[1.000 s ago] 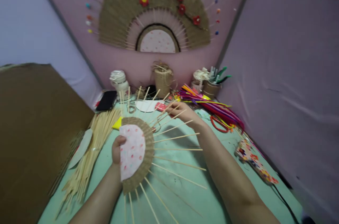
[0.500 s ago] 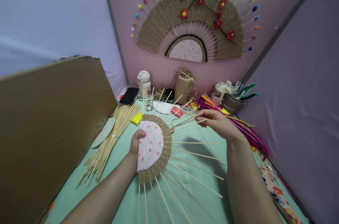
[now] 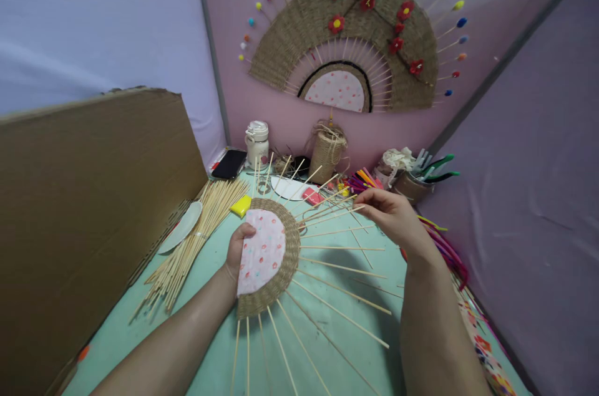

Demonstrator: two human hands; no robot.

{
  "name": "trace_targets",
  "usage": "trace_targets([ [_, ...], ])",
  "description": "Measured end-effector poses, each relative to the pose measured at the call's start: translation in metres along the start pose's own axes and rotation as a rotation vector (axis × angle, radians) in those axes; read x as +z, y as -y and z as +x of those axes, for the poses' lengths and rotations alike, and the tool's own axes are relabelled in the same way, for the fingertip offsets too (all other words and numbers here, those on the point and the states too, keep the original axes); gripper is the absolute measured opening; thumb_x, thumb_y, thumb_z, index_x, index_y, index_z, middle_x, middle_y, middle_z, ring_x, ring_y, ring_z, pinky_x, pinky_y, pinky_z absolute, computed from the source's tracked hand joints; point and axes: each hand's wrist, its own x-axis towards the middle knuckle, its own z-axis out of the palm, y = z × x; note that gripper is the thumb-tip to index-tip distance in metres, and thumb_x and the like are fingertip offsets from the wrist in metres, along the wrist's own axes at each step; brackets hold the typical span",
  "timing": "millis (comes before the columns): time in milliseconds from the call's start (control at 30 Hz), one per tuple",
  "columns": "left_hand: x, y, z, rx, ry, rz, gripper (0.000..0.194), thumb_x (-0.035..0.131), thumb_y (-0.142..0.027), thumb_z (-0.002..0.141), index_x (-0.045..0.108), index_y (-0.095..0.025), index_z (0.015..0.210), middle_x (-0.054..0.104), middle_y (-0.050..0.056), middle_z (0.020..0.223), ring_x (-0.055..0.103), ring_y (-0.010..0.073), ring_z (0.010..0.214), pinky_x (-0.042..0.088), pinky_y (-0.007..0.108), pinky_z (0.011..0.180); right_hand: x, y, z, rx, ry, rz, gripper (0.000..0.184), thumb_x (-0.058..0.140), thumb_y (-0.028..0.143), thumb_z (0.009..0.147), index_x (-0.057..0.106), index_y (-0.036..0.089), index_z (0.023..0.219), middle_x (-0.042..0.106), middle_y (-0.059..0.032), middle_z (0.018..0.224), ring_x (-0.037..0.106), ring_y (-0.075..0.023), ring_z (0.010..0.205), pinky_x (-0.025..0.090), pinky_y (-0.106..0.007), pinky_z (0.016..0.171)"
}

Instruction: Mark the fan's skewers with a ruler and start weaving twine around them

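Note:
My left hand [image 3: 239, 249] grips the straight edge of a half-round fan [image 3: 262, 252], thumb on top and the other fingers mostly hidden behind. The fan has a white cloth centre with small red flowers and a woven twine rim [image 3: 292, 246]. Thin wooden sticks [image 3: 344, 249] spread out from that rim. Beyond its right side, my right hand [image 3: 388, 215] is closed in a pinch near the stick tips. A thin brown strand, apparently twine, runs from the rim to these fingers; the exact hold is partly hidden.
A bundle of sticks [image 3: 201, 246] and a white oval piece [image 3: 182, 227] lie left, beside a cardboard panel [image 3: 93, 209]. Behind are a phone [image 3: 229, 164], a white bottle [image 3: 257, 143], a twine spool [image 3: 326, 149] and a tool cup [image 3: 412, 187]. A decorated fan [image 3: 346, 40] hangs on the wall.
My right hand has moved slightly right, away from the rim, still pinched. The fan and my left hand have shifted slightly left in view. The camera view has turned a little.

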Motion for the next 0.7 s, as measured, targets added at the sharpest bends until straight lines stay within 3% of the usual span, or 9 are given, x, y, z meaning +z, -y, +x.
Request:
trace_targets([
  [167, 0.0, -0.002, -0.001, -0.018, 0.043, 0.003, 0.046, 0.045, -0.019, 0.075, 0.066, 0.0, 0.112, 0.072, 0.018, 0.108, 0.069, 0.0282, 0.101, 0.052, 0.036, 0.09, 0.003, -0.004, 0.0, -0.153, -0.09, -0.032, 0.012, 0.064, 0.031, 0.079, 0.069, 0.02, 0.082, 0.065, -0.0028, 0.077, 0.056, -0.0146, 0.068, 0.043, -0.027, 0.06],
  [333, -0.004, -0.005, -0.002, -0.023, 0.054, -0.001, 0.046, 0.045, -0.018, 0.075, 0.066, -0.001, 0.112, 0.071, 0.018, 0.11, 0.068, 0.0285, 0.103, 0.051, 0.037, 0.092, 0.005, -0.008, -0.001, -0.192, -0.22, 0.014, 0.012, 0.071, 0.031, 0.077, 0.066, 0.02, 0.076, 0.061, -0.0005, 0.072, 0.051, -0.012, 0.061, 0.04, -0.025, 0.055],
  [600, -0.001, -0.002, -0.002, -0.024, -0.045, 0.062, 0.044, 0.047, -0.018, 0.071, 0.069, -0.002, 0.106, 0.074, 0.017, 0.102, 0.07, 0.0291, 0.095, 0.054, 0.039, 0.084, 0.001, -0.002, -0.001, -0.201, -0.178, -0.042, 0.014, 0.067, 0.033, 0.079, 0.066, 0.02, 0.077, 0.062, -0.0024, 0.075, 0.054, -0.0141, 0.066, 0.042, -0.027, 0.059],
  [700, -0.001, -0.001, -0.002, -0.027, -0.06, 0.066, 0.042, 0.048, -0.018, 0.07, 0.069, -0.003, 0.103, 0.074, 0.016, 0.1, 0.071, 0.0288, 0.093, 0.053, 0.038, 0.084, -0.003, 0.002, -0.004, -0.122, -0.149, -0.035, 0.017, 0.068, 0.036, 0.078, 0.067, 0.019, 0.079, 0.062, -0.0023, 0.073, 0.053, -0.0142, 0.065, 0.041, -0.027, 0.059],
])
